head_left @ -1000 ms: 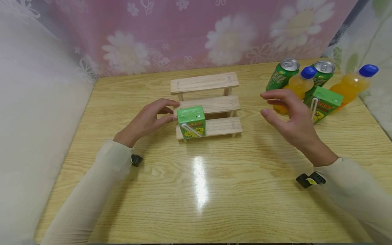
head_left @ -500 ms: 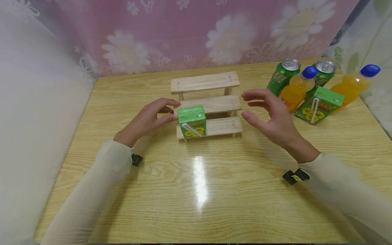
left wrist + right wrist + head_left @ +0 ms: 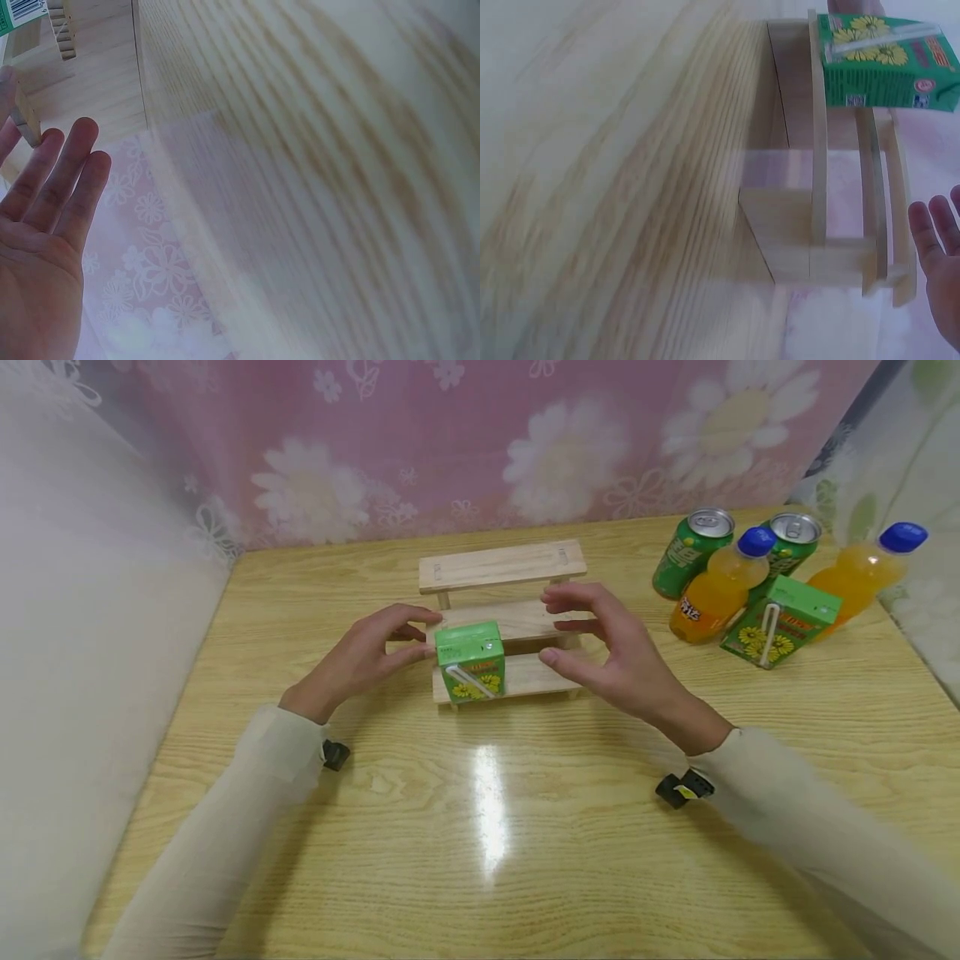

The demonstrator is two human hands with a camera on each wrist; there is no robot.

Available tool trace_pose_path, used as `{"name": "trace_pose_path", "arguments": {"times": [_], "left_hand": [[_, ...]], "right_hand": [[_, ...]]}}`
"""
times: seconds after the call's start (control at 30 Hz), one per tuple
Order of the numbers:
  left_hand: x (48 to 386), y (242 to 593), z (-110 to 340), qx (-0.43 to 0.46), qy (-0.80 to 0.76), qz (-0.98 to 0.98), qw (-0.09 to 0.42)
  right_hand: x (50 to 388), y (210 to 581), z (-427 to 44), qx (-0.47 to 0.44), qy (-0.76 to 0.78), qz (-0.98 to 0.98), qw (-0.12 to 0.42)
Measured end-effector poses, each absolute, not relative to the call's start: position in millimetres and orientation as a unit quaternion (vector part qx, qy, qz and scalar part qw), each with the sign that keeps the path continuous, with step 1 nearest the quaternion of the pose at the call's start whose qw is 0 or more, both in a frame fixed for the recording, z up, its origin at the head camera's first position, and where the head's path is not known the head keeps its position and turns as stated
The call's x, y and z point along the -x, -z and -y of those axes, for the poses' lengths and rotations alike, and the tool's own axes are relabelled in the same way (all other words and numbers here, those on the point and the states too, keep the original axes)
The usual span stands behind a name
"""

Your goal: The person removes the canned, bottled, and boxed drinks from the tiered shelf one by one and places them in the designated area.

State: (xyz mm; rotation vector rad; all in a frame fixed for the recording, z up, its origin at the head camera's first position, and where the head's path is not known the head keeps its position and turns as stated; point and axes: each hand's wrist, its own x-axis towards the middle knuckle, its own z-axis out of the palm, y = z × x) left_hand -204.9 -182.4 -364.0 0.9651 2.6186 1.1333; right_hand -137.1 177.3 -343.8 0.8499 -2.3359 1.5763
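Note:
A small three-tier wooden shelf point(image 3: 510, 564) stands on the table. A green juice box point(image 3: 472, 662) with a straw on its front is upright on the bottom tier's left end. At the middle tier's left end is my left hand point(image 3: 367, 647), its index finger and thumb spread; the left wrist view shows fairly straight fingers point(image 3: 79, 154) beside the board's end. Contact with the board looks likely but is hard to confirm. My right hand point(image 3: 618, 647) is over the shelf's right end, thumb and fingers apart, holding nothing; part of it shows in the right wrist view point(image 3: 945, 262).
At the table's right stand a green can point(image 3: 693, 553), another green can point(image 3: 792, 539), an orange drink bottle point(image 3: 720, 589), a second orange bottle point(image 3: 862, 572) and another green juice box point(image 3: 782, 622). A pink flowered curtain point(image 3: 450, 452) hangs behind the table.
My right hand has moved left, away from the drinks and over to the shelf's right end. The left hand, shelf and juice box have stayed in place.

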Motion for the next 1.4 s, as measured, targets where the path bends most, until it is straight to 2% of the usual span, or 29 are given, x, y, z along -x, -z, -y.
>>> {"name": "trace_pose_path", "arguments": {"times": [0.73,1.1,1.4], "left_hand": [[205,364,182,-0.325,-0.381,-0.863,0.060],[205,365,183,-0.327,-0.383,-0.862,0.061],[205,365,183,-0.324,-0.390,-0.860,0.067]], "right_hand": [[139,361,-130,-0.317,-0.530,0.786,0.009],[139,365,-121,-0.305,-0.530,0.791,-0.004],[139,367,-119,-0.302,-0.534,0.789,0.010]]}}
